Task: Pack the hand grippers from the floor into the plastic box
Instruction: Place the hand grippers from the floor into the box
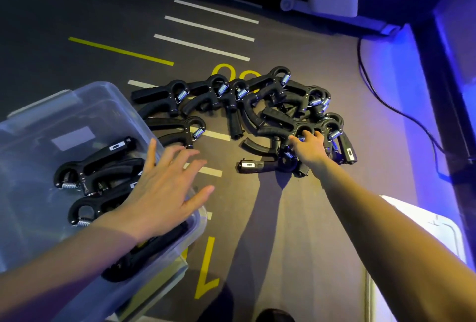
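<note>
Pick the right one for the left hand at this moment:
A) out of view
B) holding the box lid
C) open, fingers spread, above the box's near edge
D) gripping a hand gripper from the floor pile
C: the left hand is open with fingers spread over the rim of the plastic box, holding nothing, while the right hand curls its fingers onto a hand gripper in the floor pile.

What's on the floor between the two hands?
In the head view, mostly bare floor with painted stripes between left hand and right hand.
</note>
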